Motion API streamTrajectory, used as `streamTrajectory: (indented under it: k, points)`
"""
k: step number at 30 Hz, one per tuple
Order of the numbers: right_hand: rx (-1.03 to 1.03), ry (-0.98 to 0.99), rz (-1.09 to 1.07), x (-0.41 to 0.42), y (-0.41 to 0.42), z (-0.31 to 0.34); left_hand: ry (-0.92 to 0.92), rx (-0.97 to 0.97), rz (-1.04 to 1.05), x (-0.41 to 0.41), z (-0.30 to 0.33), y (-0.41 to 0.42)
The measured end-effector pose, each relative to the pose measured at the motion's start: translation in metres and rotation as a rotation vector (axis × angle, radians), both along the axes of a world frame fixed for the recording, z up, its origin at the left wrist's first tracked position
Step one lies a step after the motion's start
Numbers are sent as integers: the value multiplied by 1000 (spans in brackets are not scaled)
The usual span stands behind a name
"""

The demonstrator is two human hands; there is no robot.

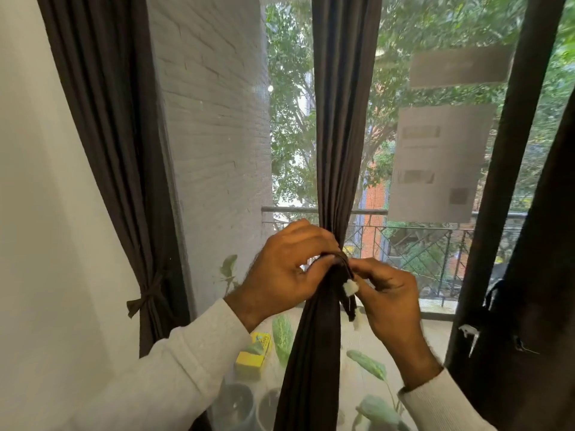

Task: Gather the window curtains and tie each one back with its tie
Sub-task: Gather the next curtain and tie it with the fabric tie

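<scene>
With the left hand (pixel 280 269) gripping the gathered middle curtain (pixel 339 135) at the window's centre and the right hand (pixel 389 293) pinching its tie (pixel 346 275), the wrap should probably be cinched snug before knotting.

A white brick wall (pixel 214 119) occupies the 11 o'clock sector beyond the glass. Two paper sheets (pixel 441 163) adhere to the pane at 2 o'clock. A yellow box (pixel 253 357) and potted plants (pixel 373 409) sit at 6 o'clock. A balcony railing (pixel 420 244) spans 3 o'clock.
</scene>
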State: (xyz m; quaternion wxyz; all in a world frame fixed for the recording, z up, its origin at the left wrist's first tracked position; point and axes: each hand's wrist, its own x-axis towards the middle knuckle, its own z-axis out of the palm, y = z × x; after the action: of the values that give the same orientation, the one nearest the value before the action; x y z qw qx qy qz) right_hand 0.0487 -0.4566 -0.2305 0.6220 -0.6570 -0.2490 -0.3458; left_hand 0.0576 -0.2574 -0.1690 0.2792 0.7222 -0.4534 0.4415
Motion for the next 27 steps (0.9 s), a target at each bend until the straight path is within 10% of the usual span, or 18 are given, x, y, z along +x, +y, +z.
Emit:
streamTrajectory:
  k: [17, 27]
  points:
    - [-269, -355, -293, -15, -24, 49, 354, -13, 77, -4, 38, -15]
    - [78, 1, -165, -5, -19, 69, 252, 43, 184, -16, 24, -17]
